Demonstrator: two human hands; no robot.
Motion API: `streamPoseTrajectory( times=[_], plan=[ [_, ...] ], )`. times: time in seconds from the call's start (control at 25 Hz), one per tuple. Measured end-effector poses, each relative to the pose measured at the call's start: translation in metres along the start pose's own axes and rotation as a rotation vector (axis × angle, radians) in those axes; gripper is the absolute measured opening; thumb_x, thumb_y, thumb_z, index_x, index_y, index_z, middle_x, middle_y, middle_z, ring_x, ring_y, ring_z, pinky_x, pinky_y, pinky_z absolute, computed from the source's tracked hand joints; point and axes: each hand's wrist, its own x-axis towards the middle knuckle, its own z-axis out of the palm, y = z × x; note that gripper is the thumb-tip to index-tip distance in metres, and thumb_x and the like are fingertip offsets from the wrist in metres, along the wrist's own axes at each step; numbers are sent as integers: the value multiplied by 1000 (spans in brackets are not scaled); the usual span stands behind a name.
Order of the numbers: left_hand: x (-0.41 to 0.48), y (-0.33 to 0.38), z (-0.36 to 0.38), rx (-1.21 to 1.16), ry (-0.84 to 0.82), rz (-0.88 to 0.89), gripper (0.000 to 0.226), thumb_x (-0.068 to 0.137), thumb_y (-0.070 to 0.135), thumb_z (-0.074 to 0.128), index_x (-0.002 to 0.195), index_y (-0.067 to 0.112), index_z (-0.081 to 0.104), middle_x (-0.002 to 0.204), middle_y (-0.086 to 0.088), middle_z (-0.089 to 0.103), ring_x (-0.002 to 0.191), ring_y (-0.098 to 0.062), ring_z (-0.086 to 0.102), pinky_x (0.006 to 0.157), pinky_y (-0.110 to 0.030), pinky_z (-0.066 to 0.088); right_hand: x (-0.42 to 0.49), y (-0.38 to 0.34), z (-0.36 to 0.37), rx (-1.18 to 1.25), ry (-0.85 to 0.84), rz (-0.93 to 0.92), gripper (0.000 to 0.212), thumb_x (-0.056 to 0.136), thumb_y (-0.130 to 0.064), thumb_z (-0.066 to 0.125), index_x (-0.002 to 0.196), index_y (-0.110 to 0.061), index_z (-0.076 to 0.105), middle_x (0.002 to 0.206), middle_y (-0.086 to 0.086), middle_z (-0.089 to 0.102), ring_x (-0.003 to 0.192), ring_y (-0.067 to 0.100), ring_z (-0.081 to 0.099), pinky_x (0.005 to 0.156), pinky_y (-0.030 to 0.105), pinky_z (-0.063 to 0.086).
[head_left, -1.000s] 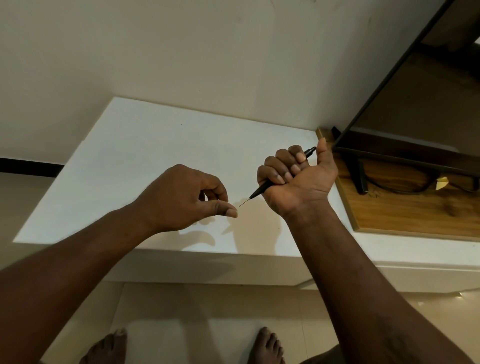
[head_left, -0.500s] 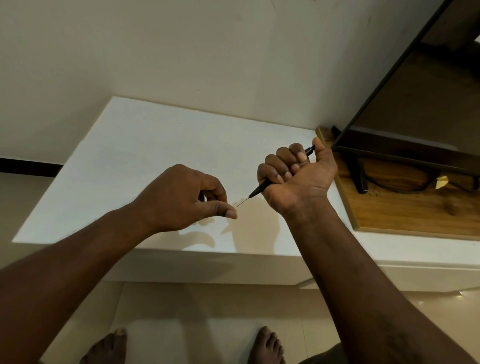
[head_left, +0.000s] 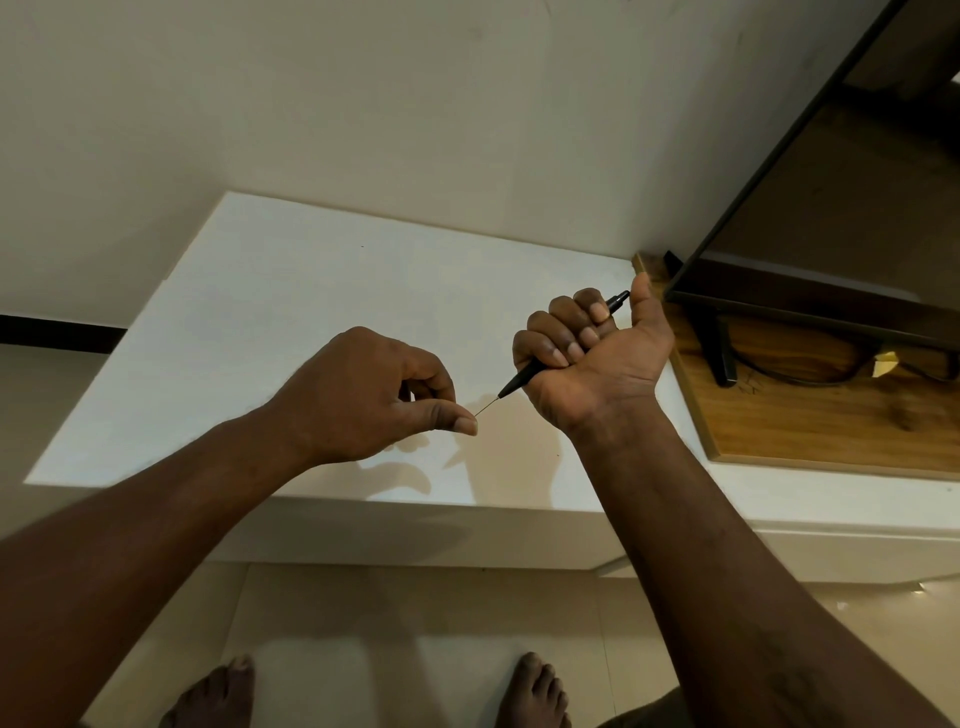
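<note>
The pale wall (head_left: 363, 104) fills the upper half of the frame. Below it the white desk (head_left: 291, 312) runs across the centre, its front edge towards the viewer. A dark flat screen (head_left: 831, 218) occupies the upper right, standing on a wooden board (head_left: 805, 415) that lies on the right end of the desk; a black cable (head_left: 789, 376) loops across the board. Two bare feet (head_left: 535, 691) stand on the tiled floor (head_left: 337, 623) at the bottom of the frame.

The right hand (head_left: 592, 358), right of centre and above the desk, is palm up, with four fingers curled round a black probe (head_left: 524, 375) and the thumb raised by its rear cap. The probe slants from upper right to lower left, clear of the desk surface.

The left hand (head_left: 363, 395), at centre, has thumb pressed to forefinger, the other fingers curled. A fine needle (head_left: 487, 407) projects from the probe's lower end towards that pinch. The left hand appears to hold the needle's tip; the contact is too fine to confirm.
</note>
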Motion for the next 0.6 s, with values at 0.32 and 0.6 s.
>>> streamPoseTrajectory(
  times=[0.32, 0.6],
  plan=[
    [0, -1, 0, 3, 14, 8, 56, 67, 88, 57, 81, 38, 77, 68, 22, 71, 72, 3, 65, 60, -18, 42, -1, -1, 1, 1, 0, -3, 62, 98, -65, 48, 59, -17, 42, 53, -6, 27, 41, 11, 20, 44, 22, 18],
    [0, -2, 0, 0, 8, 6, 55, 68, 87, 59, 81, 37, 78, 70, 20, 73, 72, 1, 67, 61, -21, 46, 1, 0, 0, 4, -6, -5, 63, 98, -66, 48, 59, -17, 43, 52, -6, 27, 41, 10, 20, 46, 22, 17]
  ],
)
